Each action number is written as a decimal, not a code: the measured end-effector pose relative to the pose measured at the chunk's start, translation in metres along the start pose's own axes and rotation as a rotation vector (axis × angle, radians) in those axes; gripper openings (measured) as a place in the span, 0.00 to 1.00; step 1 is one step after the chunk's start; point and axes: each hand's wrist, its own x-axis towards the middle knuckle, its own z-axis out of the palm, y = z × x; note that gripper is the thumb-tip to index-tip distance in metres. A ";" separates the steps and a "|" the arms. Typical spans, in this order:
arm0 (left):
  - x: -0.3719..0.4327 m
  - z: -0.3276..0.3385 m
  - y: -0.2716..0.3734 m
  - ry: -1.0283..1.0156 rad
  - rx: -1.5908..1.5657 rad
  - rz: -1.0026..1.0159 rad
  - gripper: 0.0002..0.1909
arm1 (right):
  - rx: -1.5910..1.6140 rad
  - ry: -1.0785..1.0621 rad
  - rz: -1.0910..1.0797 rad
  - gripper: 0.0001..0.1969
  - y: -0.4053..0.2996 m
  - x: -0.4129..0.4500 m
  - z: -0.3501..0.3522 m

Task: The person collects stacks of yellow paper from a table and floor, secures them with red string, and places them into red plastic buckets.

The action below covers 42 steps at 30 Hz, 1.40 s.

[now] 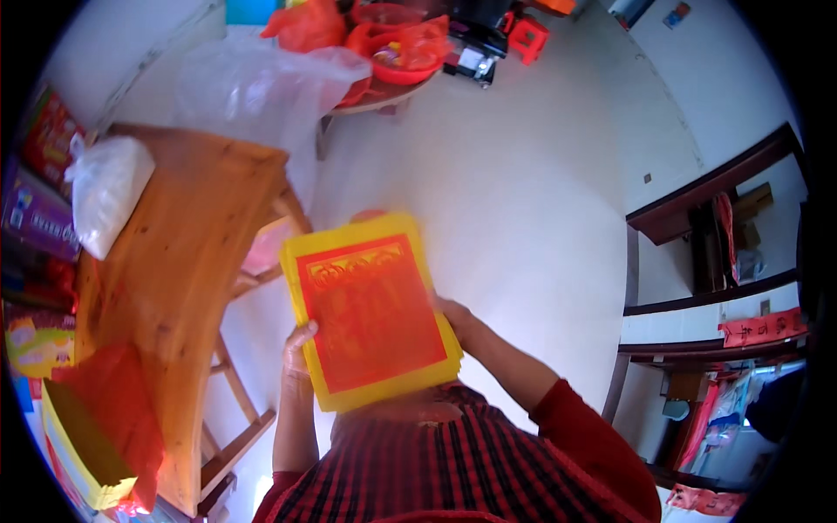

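Observation:
A stack of yellow sheets [376, 320], likely joss paper, is held in front of my body. Its top sheet carries a large red printed panel with an ornamental band near the far edge. My left hand [301, 346] grips the left side, thumb resting on top. On the right side, my right hand [454, 317] holds the edge, its fingers hidden beneath or behind the paper. The far right corner of the stack looks slightly blurred.
A wooden table [176, 242] stands to my left, bearing a tied white plastic bag [111, 193], a red plastic bag [114, 386] and another yellow paper stack [85, 438]. Ahead, a round table [382, 98] holds red basins [405, 68]. A red stool [528, 39] stands farther off.

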 end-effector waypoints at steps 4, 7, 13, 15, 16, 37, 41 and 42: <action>0.060 0.077 -0.096 0.036 -0.029 -0.231 0.28 | 0.011 0.249 -0.059 0.26 -0.048 -0.085 -0.082; 0.109 0.122 -0.160 0.028 0.011 -0.352 0.28 | 0.121 0.332 -0.158 0.28 -0.084 -0.129 -0.140; 0.178 0.242 -0.213 -0.143 0.001 -0.453 0.30 | 0.410 0.307 -0.293 0.27 -0.179 -0.171 -0.224; 0.232 0.246 -0.231 -0.126 0.147 -0.460 0.28 | 0.397 0.302 -0.250 0.27 -0.223 -0.166 -0.242; 0.249 0.262 -0.232 -0.126 0.152 -0.458 0.28 | 0.443 0.215 -0.233 0.27 -0.245 -0.159 -0.258; 0.775 0.571 -0.201 -0.470 0.094 -0.524 0.27 | 0.132 0.298 -0.404 0.23 -0.824 0.017 -0.369; 0.881 0.609 -0.184 -0.448 0.078 -0.389 0.28 | 0.037 0.253 -0.309 0.23 -0.945 0.089 -0.396; 0.912 0.617 -0.178 -0.446 0.047 -0.380 0.29 | 0.019 0.260 -0.282 0.23 -0.979 0.112 -0.402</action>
